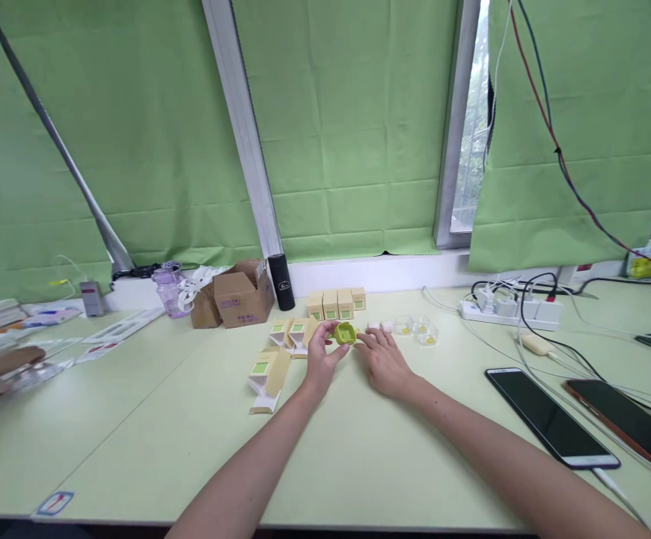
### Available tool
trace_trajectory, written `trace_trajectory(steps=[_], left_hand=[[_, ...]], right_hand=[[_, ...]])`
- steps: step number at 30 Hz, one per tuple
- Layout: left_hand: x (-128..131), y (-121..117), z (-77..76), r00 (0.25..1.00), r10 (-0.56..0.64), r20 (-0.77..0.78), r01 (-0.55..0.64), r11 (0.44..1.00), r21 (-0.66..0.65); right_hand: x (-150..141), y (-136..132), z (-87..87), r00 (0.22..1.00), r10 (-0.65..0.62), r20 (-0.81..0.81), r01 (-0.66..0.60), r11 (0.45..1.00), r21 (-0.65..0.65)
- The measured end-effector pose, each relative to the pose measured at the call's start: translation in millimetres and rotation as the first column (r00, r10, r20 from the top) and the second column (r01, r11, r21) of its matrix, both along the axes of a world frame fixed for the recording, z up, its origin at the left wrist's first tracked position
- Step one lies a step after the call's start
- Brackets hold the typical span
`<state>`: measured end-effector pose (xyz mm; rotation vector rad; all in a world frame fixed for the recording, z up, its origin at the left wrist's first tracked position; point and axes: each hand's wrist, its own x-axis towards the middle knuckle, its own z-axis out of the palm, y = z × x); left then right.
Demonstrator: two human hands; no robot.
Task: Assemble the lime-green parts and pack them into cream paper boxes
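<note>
My left hand (322, 355) pinches a small yellow-green square cup-like piece (346, 333), its hollow side facing me. Just to the right is my right hand (384, 363), palm down and fingers stretched, its index fingertip close to the green piece; whether they touch I cannot tell. Beyond its fingers lie small white pieces (386, 326) and clear plastic cups (427, 335) with a bit of yellow inside. Left of my left hand, open cream cartons (269, 370) with green squares lie on the table. Several closed cream boxes (331, 305) stand in a row behind.
Along the back stand a cardboard box (241, 299), a black bottle (281, 282) and a purple bottle (169, 292). To the right are a power strip (510, 311), cables, a white-framed phone (550, 415) and a brown-edged phone (628, 423). Another person's hand (0, 374) shows at far left.
</note>
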<state>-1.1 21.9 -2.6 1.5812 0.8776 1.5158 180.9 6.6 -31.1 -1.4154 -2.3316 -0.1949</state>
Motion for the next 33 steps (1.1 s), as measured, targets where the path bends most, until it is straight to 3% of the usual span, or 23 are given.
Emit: trace_trajectory(steps=[8,13,17,23,25,28,33], left_hand=[[1.0,1.6,-3.9,0.996,-0.037,0.079,0.037,0.999,-0.001],[2.0,-1.2,-3.5,0.999,-0.036,0.035,0.036,0.999,0.015],[2.7,-3.2,-3.2,1.0,-0.008,-0.005,0.009,0.999,0.042],[4.6,-5.0,-3.4,0.999,0.007,-0.048,-0.005,0.999,0.039],[5.4,-5.2,-3.8,0.998,0.004,-0.067,-0.002,0.999,0.035],[6.3,-4.6,-5.1,0.996,0.002,-0.088,0.002,0.999,0.042],[7.2,-3.5,-8.1,0.992,0.012,-0.123,-0.005,0.998,0.057]], right_hand=[[-12.2,25.2,5.6,0.998,-0.009,0.069,0.013,0.998,-0.057],[-11.7,20.4,6.0,0.999,-0.032,0.035,0.033,0.999,-0.013],[-2.7,6.1,5.1,0.993,-0.006,-0.117,0.018,0.995,0.103],[10.0,-20.5,5.3,0.916,0.026,-0.4,0.037,0.988,0.148],[10.0,-27.6,7.3,0.837,0.069,-0.543,0.024,0.986,0.163],[8.5,-31.3,9.9,0.619,0.136,-0.773,-0.059,0.99,0.127],[10.2,-23.1,11.7,0.264,0.022,-0.964,-0.152,0.988,-0.019]])
